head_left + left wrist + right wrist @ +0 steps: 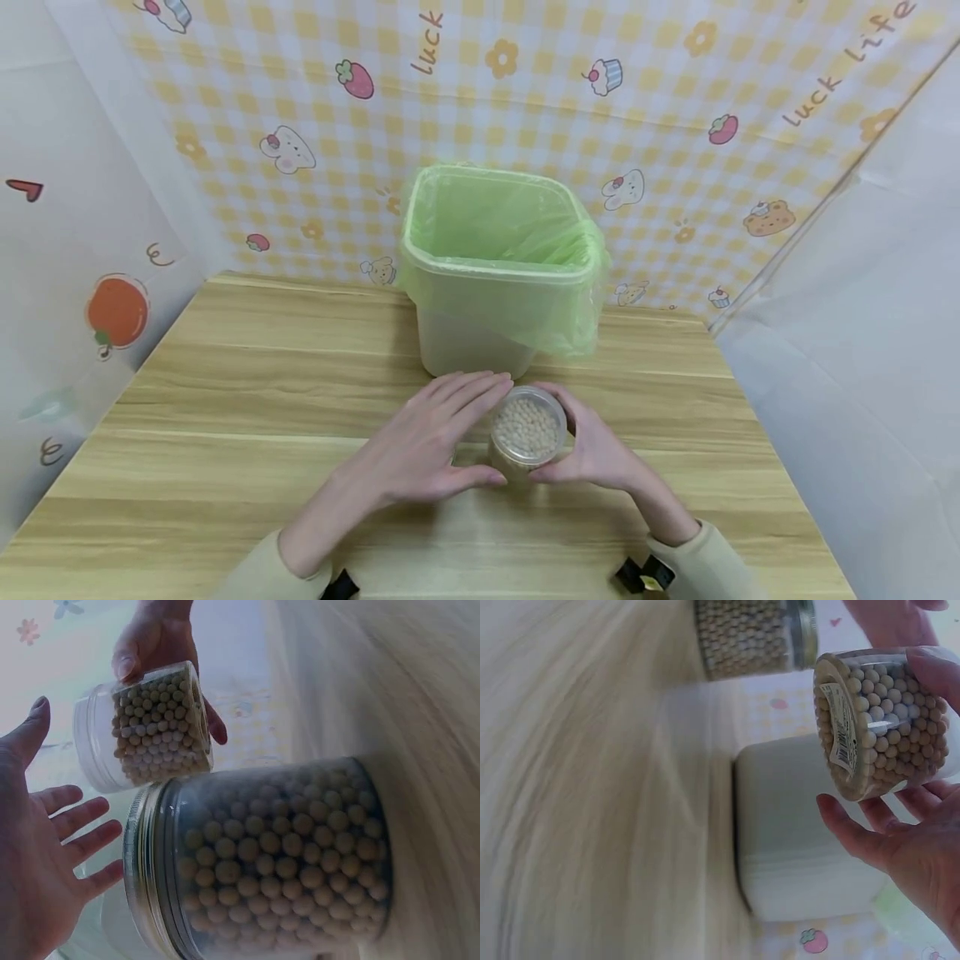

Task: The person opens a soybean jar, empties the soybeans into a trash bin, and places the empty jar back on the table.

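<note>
A yellow checked backdrop (525, 92) with strawberries, cupcakes and "Luck Life" lettering stands behind a pale wood table (225, 400), and we are looking down at it between white side panels. At the back of the table sits a bin (498, 275) lined with a green bag (577, 308) (the bag folds over the rim and hangs down the right side).

In front of the bin, near the middle of the table, our right hand (596, 450) grips a clear jar (527, 432) filled with small round beige beads. The wrist views show it lifted off the table, thumb on one side and fingers curled round the other. A paper label (841, 727) runs down its side.

Our left hand (427, 446) is open, fingers straight and spread, palm just beside the jar; we cannot tell from above whether it touches.

The wrist views show a second jar (277, 859) of the same beads standing on the table below the held one; the head view hides it behind the hands.
</note>
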Demonstrator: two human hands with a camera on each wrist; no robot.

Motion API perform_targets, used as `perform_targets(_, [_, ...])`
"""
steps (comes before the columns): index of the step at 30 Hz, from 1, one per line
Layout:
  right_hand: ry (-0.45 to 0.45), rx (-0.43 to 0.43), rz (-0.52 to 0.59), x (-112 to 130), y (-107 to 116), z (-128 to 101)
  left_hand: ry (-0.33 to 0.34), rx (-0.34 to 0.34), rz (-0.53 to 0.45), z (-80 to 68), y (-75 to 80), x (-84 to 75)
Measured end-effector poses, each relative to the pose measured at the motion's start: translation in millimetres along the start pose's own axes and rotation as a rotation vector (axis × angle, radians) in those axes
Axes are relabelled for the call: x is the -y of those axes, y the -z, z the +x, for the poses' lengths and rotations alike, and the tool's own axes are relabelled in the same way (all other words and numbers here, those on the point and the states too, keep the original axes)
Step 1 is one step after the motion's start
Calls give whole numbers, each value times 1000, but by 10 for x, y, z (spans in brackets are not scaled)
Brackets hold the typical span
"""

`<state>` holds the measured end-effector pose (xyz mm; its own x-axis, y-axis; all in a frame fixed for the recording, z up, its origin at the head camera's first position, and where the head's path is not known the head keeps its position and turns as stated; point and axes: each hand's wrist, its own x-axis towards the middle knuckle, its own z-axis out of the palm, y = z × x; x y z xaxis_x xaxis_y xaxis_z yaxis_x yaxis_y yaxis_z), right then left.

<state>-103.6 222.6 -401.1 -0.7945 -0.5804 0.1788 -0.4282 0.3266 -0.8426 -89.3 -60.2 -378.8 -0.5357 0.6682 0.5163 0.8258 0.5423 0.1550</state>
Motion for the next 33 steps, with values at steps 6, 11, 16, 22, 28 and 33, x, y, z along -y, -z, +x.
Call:
perform_targets(6, [59,38,54,66,-10,16,70,72,-38,61,13,-39])
perform_targets(11, [91,70,26,127,-47,8,107,138,-113,82,32,-66])
perform_targets(16, [117,80,25,154,-78,0,83,157,-165,81,4,-65])
perform_targets(22, [113,49,11,193,-119,-6,51,31,-162,70,-72,-85])
perform_targets(28, [131,-122,-105,221,-189,4,106,-107,-134,100,-124,-131])
perform_targets(33, [163,-260,-206,237,-238,-7,181,-144,-92,115,-133,-197])
